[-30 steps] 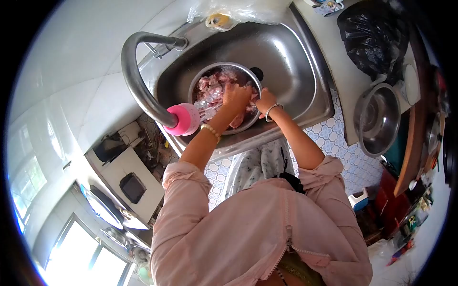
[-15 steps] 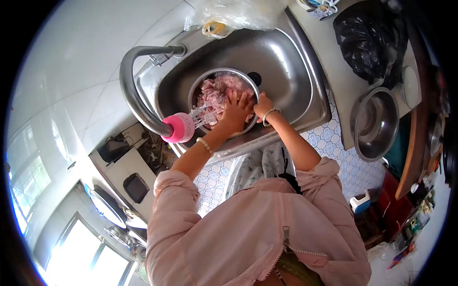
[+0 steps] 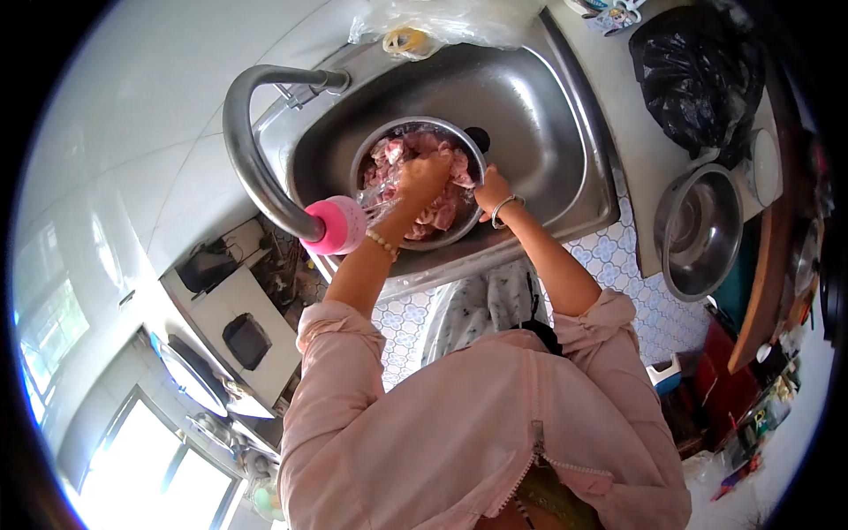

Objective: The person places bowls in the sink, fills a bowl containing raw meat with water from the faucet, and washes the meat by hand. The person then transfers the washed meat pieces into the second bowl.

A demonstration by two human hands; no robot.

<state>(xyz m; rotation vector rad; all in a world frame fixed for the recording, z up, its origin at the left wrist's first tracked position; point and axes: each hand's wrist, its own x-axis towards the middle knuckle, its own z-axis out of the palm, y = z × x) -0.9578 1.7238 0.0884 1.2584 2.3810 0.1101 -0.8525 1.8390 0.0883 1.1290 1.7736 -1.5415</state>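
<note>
A round metal bowl (image 3: 360, 157) stands in the sink and holds pieces of pink raw meat (image 3: 439, 215). My left hand (image 3: 424, 179), a beaded bracelet at its wrist, is down in the bowl with its fingers curled into the meat; the fingertips are hidden. Water runs from the pink tap nozzle (image 3: 340, 226) over that hand and the meat. With my right hand (image 3: 492, 191), which wears a silver bangle, I grip the right side of the bowl's rim.
The steel sink (image 3: 539, 141) surrounds the bowl, and a curved metal tap (image 3: 237, 150) arches in from the left. Clear plastic bags (image 3: 459, 22) lie at the back edge. On the right counter are a black plastic bag (image 3: 693, 79) and another metal bowl (image 3: 700, 231).
My left hand has gone from lying spread on the meat to fingers curled down into it. The meat has shifted. My right hand stays on the rim.
</note>
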